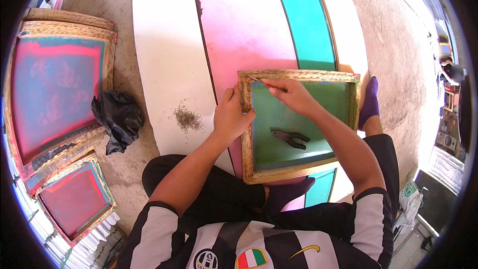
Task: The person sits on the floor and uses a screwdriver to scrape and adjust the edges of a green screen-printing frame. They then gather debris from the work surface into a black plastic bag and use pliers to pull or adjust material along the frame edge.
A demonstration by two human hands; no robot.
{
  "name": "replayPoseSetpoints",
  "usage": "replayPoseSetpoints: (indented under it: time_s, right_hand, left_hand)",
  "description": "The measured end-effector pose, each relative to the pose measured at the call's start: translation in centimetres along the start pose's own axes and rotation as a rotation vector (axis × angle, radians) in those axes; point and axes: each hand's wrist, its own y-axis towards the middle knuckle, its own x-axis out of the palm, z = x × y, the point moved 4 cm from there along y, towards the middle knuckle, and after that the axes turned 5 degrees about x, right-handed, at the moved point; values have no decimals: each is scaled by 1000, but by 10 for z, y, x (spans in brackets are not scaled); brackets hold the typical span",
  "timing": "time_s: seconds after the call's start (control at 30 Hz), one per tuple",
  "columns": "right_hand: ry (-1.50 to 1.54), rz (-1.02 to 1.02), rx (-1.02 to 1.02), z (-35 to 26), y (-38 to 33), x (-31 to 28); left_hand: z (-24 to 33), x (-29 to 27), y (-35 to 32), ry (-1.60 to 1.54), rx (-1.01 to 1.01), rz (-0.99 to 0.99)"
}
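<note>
Head view: wooden screen frame (298,124) lies flat on the striped board (239,30), in front of the person. Left hand (230,117) clamps its left rail, grip closed on wood. Right hand (294,94) pinches a thin tool (260,81) at the top-left corner. Pliers (291,138) rest on the green mesh. Frame looks light and stiff, mesh fragile: hold by rails, not mesh.

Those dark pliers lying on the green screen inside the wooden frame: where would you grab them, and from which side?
Probably by the two handles, coming from above on the right. The pliers lie flat on the green mesh, jaws pointing left, handles spreading rightward and free of both hands, so fingers could close around them there.
</note>
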Motion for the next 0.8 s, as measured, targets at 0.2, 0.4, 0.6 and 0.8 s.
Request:
replayPoseSetpoints:
  time_s: [0.2, 0.4, 0.6, 0.8]
  right_hand:
    - [-254, 131, -69, -5, -6, 2]
    - [14, 51, 260, -10, -21, 7]
    - [-583, 540, 278, 18, -55, -28]
    - [-613, 624, 407, 51, -60, -72]
  left_hand:
    - [2, -2, 0, 2, -19, -34]
    - [-2, -2, -1, 40, 2, -49]
    - [-1, -7, 6, 90, -91, -76]
    - [-3, -5, 6, 42, -111, -183]
